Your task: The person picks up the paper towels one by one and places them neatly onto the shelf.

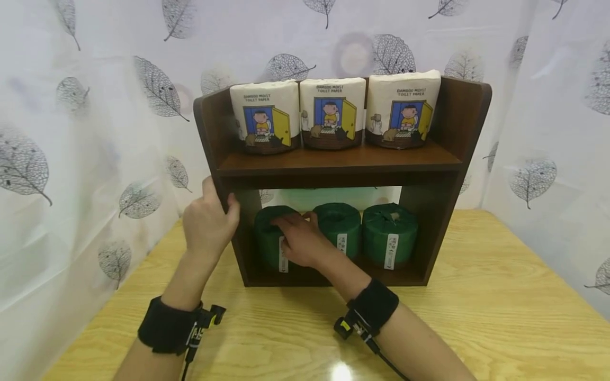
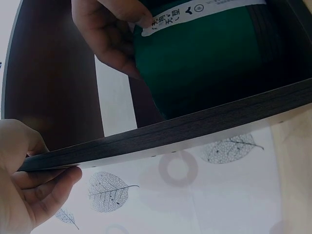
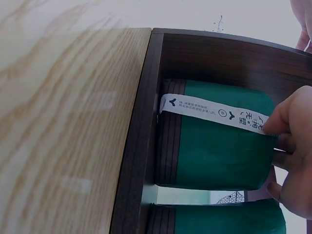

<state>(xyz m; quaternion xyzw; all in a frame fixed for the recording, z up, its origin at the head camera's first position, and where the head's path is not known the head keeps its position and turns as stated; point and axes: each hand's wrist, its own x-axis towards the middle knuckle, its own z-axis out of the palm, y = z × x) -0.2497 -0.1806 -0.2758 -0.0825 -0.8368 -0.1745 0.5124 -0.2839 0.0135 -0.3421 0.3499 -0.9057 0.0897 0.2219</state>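
Note:
A dark brown two-tier shelf (image 1: 333,168) stands on the table. My left hand (image 1: 209,222) grips the edge of its left side panel, thumb on the inner face and fingers outside; the left wrist view shows the panel (image 2: 131,136) between them. On the lower tier, my right hand (image 1: 305,241) holds the top of the leftmost green-wrapped toilet roll (image 1: 268,241). In the right wrist view, a fingertip presses the upper end of the white label (image 3: 214,111), and other fingers curl over the roll's top, partly hidden.
Two more green-wrapped rolls, a middle one (image 1: 350,219) and a right one (image 1: 391,238), share the lower tier. Three white printed toilet rolls (image 1: 332,114) line the upper tier. Leaf-patterned curtains (image 1: 157,84) hang behind and beside the wooden table (image 1: 491,296).

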